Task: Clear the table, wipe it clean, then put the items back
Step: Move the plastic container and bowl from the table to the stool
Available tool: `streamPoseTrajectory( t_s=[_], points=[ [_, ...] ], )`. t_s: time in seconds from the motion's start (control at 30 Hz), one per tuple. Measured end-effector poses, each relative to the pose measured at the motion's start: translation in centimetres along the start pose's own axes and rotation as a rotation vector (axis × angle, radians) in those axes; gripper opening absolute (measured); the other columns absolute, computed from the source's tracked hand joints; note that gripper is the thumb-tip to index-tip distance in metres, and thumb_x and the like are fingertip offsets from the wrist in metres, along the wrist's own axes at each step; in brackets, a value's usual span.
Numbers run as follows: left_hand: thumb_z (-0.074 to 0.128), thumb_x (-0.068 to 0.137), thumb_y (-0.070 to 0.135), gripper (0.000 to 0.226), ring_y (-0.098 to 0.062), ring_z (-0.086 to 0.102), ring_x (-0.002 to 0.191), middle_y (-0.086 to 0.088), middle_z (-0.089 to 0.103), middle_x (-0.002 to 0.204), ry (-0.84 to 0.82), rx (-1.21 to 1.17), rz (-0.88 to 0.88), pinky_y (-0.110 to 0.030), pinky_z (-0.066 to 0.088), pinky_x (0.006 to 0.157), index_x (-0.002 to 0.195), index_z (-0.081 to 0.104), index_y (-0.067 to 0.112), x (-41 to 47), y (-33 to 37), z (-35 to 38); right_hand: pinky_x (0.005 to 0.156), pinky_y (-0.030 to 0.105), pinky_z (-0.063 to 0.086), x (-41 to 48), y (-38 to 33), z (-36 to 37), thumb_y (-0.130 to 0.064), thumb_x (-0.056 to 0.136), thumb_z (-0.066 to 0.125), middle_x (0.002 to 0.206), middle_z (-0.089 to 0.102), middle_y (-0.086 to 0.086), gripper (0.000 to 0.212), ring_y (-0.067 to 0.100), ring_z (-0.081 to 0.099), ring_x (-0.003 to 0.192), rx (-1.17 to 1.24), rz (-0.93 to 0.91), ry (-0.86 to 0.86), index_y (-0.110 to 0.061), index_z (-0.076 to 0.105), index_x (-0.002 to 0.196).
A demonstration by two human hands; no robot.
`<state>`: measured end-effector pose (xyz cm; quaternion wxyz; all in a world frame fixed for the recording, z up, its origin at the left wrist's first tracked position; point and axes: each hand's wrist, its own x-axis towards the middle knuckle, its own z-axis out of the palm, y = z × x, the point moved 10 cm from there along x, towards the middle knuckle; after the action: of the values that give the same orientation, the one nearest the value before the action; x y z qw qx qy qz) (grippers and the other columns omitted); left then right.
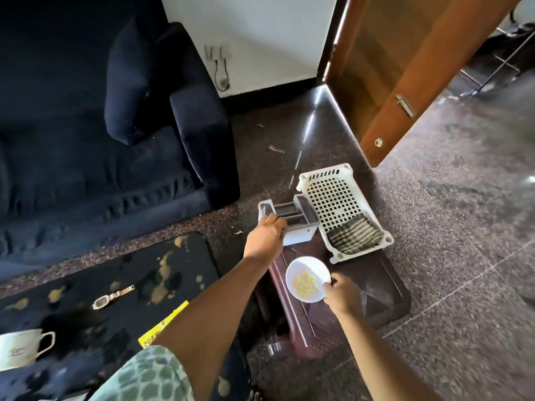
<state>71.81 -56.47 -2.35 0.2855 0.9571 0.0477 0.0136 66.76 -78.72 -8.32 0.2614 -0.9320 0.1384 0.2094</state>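
Note:
The black table (86, 285) at lower left is smeared with tan stains. On it lie a gold wristwatch (113, 297), a white cup (20, 350) and a yellow card (165, 324). My left hand (266, 237) grips the edge of a grey compartment organizer (292, 219) above a dark maroon stool (376, 296). My right hand (343, 293) holds a white bowl (307, 277) with yellowish food in it, over the stool. A white perforated basket (335, 204) rests on the stool's far end with a striped cloth (354, 237) inside.
A dark blue sofa (101, 140) stands behind the table. An open wooden door (405, 68) leans in at the upper right. Speckled stone floor (448, 227) spreads to the right, with small scraps of litter near the sofa.

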Motion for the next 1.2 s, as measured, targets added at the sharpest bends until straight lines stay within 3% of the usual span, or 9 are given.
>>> streamPoseTrajectory(
  t_s=[0.23,0.37,0.47,0.57,0.77,0.87,1.0,1.1,1.2],
  points=[
    [0.060,0.088,0.024,0.029,-0.023,0.050,0.113,-0.003,0.054,0.116,-0.088,0.185,0.062,-0.039,0.050,0.080,0.116,0.057,0.015,0.0,0.8,3.0,0.070,0.050,0.055,2.2,1.6,0.5,-0.010,0.079,0.058,0.085,0.070,0.017,0.010,0.038,0.066,0.079,0.121,0.067,-0.001,-0.004,0.065,0.083],
    [0.069,0.081,0.032,0.047,-0.027,0.053,0.099,-0.005,0.058,0.108,0.140,0.074,0.105,-0.041,0.052,0.080,0.123,0.058,0.014,-0.5,0.6,0.0,0.073,0.052,0.054,2.9,2.4,1.5,-0.009,0.077,0.058,0.088,0.069,0.018,0.012,0.039,0.065,0.084,0.200,0.134,-0.004,-0.004,0.066,0.084],
    [0.061,0.090,0.025,0.049,-0.026,0.045,0.115,-0.009,0.051,0.126,0.234,-0.255,-0.209,-0.039,0.040,0.100,0.136,0.046,0.015,0.4,-3.5,-1.4,0.073,0.049,0.054,2.8,2.5,1.9,-0.007,0.075,0.059,0.083,0.069,0.018,0.004,0.039,0.066,0.082,0.289,0.192,0.001,-0.007,0.063,0.076],
    [0.053,0.096,0.022,0.054,-0.026,0.047,0.126,-0.005,0.040,0.144,0.043,-0.717,-0.595,-0.038,0.040,0.101,0.146,0.032,0.022,1.1,-6.3,1.7,0.075,0.047,0.055,2.2,2.3,2.0,0.000,0.079,0.058,0.070,0.065,0.015,0.013,0.037,0.065,0.073,0.455,0.255,0.025,-0.008,0.061,0.069],
    [0.049,0.098,0.016,0.046,-0.011,0.063,0.096,0.010,0.060,0.114,-0.040,-1.070,-0.724,-0.040,0.055,0.086,0.141,0.040,0.030,0.7,-6.8,5.3,0.072,0.050,0.056,1.8,3.0,3.5,0.004,0.082,0.059,0.072,0.061,0.017,0.012,0.029,0.058,0.059,0.710,0.389,0.073,0.004,0.065,0.092],
    [0.049,0.098,0.019,0.044,-0.011,0.062,0.095,0.008,0.058,0.119,-0.035,-1.037,-0.716,-0.030,0.055,0.071,0.140,0.041,0.029,0.4,-6.4,5.0,0.076,0.052,0.056,1.6,3.1,4.0,0.001,0.082,0.061,0.059,0.057,0.008,0.012,0.027,0.058,0.058,0.731,0.423,0.090,-0.003,0.065,0.092],
    [0.052,0.097,0.028,0.057,-0.021,0.052,0.123,-0.003,0.044,0.144,-0.035,-0.879,-0.674,-0.033,0.046,0.095,0.148,0.028,0.023,-0.2,-6.5,3.7,0.076,0.048,0.056,1.3,2.7,3.8,0.001,0.083,0.058,0.065,0.057,0.009,0.013,0.024,0.056,0.058,0.791,0.440,0.092,-0.005,0.061,0.094],
    [0.051,0.096,0.035,0.057,-0.023,0.047,0.126,-0.004,0.041,0.146,-0.047,-0.762,-0.679,-0.031,0.041,0.096,0.147,0.030,0.024,-2.0,-6.9,2.1,0.071,0.042,0.055,0.6,2.5,3.9,-0.007,0.085,0.060,0.082,0.063,0.017,0.019,0.023,0.056,0.060,0.816,0.438,0.086,-0.003,0.057,0.103],
    [0.053,0.096,0.029,0.050,-0.020,0.048,0.123,-0.003,0.043,0.144,-0.025,-0.787,-0.717,-0.028,0.039,0.094,0.143,0.038,0.022,-6.7,-7.9,1.3,0.065,0.040,0.052,-2.3,1.6,4.3,-0.008,0.090,0.054,0.074,0.055,0.010,0.014,0.019,0.051,0.058,0.870,0.452,0.011,-0.013,0.051,0.103]
  ],
)
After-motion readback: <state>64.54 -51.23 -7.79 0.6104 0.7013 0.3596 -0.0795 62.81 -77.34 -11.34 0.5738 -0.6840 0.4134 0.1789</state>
